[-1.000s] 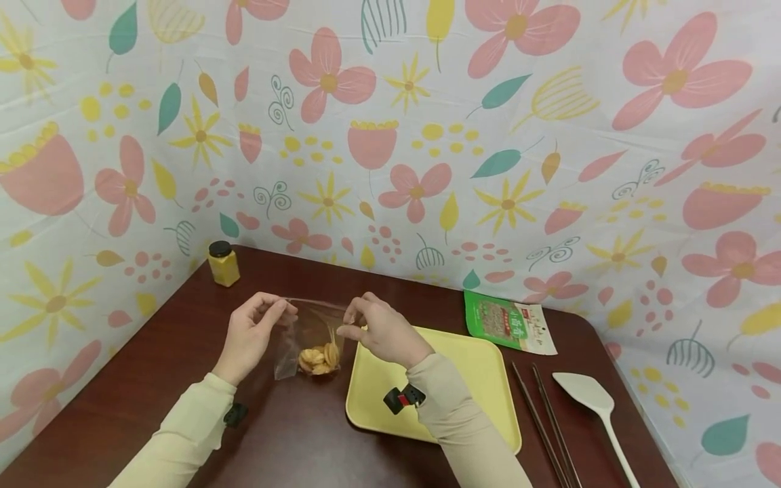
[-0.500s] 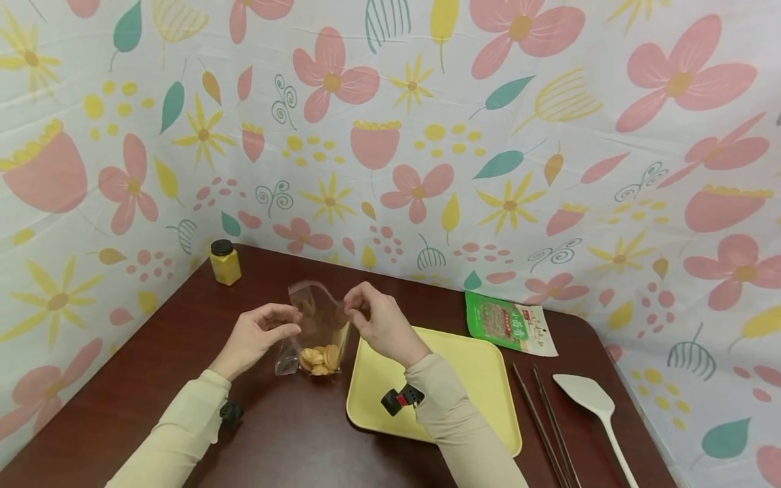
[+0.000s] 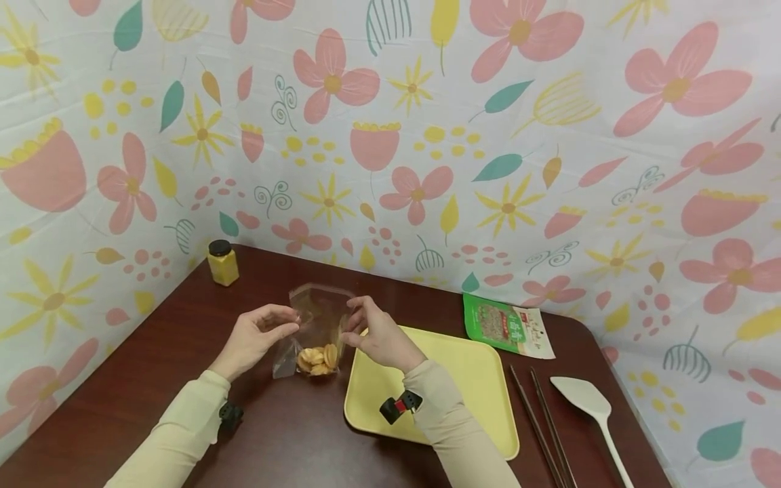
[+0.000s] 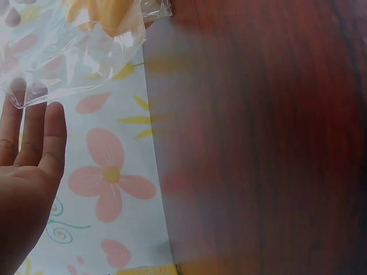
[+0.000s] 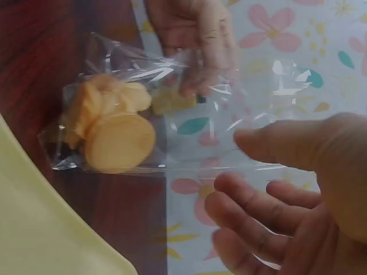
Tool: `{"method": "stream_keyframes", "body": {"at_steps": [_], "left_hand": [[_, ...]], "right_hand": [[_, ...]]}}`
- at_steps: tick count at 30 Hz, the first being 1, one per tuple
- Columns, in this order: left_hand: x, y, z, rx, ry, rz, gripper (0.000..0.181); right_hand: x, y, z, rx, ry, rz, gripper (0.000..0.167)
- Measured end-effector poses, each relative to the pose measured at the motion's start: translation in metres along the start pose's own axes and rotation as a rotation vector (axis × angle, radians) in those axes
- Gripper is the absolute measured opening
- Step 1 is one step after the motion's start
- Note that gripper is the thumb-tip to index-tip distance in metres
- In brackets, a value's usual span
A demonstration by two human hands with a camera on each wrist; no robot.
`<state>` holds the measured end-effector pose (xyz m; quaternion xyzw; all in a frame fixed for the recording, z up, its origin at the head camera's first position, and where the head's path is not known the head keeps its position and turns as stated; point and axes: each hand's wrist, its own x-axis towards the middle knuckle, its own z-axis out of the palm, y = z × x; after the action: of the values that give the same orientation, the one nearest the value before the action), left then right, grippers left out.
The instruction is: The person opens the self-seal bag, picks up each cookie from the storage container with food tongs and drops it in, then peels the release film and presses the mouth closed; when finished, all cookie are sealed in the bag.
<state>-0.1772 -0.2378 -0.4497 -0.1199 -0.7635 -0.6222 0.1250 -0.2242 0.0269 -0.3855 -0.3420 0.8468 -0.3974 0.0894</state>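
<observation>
A clear zip-top plastic bag (image 3: 317, 312) stands upright with several round golden biscuits (image 3: 317, 359) at its bottom. My left hand (image 3: 256, 342) holds the bag's left side between thumb and forefinger. In the left wrist view, the other fingers (image 4: 54, 137) of that hand extend upward along the plastic; the thumb is out of that view. At the bag's right side is my right hand (image 3: 387, 339), its thumb and fingers apart. In the right wrist view, a gap shows between thumb and fingers (image 5: 246, 200), with the bag's edge (image 5: 200, 169) near them.
A yellow tray (image 3: 476, 379) lies under my right forearm. Beyond it is a green-and-white food pouch (image 3: 506, 325). To the right lie two dark metal sticks (image 3: 546, 427) and a white spatula (image 3: 588, 400). A yellow jar with a black lid (image 3: 223, 263) stands at the back left.
Both hands pinched the bag's top edge earlier. The left moved slightly down the side, the top rose above the hands, and the right hand's thumb and fingers have spread apart.
</observation>
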Motion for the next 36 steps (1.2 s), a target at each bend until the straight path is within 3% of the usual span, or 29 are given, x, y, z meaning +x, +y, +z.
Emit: {"method": "stream_keyframes", "body": {"at_steps": [4,7,12,16,19,22,25,30,36], "left_hand": [[0.000,-0.001,0.001,-0.011,0.011,0.012,0.027],[0.000,-0.004,0.000,-0.014,0.015,-0.020,0.031],[-0.002,-0.008,-0.002,0.116,0.016,-0.111,0.031],[-0.001,-0.008,-0.004,0.187,0.013,-0.118,0.024],[-0.001,-0.008,-0.007,0.119,0.025,-0.082,0.019],[-0.003,-0.004,-0.012,-0.028,0.045,-0.043,0.020],[-0.002,0.001,-0.014,-0.110,0.044,-0.012,0.024],[0.003,0.000,-0.010,-0.146,0.014,0.005,0.023],[0.000,-0.005,-0.004,-0.228,-0.017,-0.012,0.023]], "right_hand": [[0.002,0.003,0.006,-0.023,0.064,0.003,0.034],[0.003,0.004,0.008,-0.033,0.086,0.003,0.033],[0.003,0.005,0.008,-0.019,0.098,-0.003,0.037],[0.003,0.006,0.009,0.008,0.133,-0.039,0.034],[0.002,0.004,0.008,0.042,0.191,-0.082,0.033],[-0.001,0.000,0.006,0.061,0.313,-0.161,0.034],[-0.002,-0.004,0.002,0.014,0.367,-0.253,0.036],[0.001,-0.006,-0.002,-0.020,0.345,-0.311,0.036],[0.003,0.000,-0.002,-0.039,0.287,-0.270,0.038]]}}
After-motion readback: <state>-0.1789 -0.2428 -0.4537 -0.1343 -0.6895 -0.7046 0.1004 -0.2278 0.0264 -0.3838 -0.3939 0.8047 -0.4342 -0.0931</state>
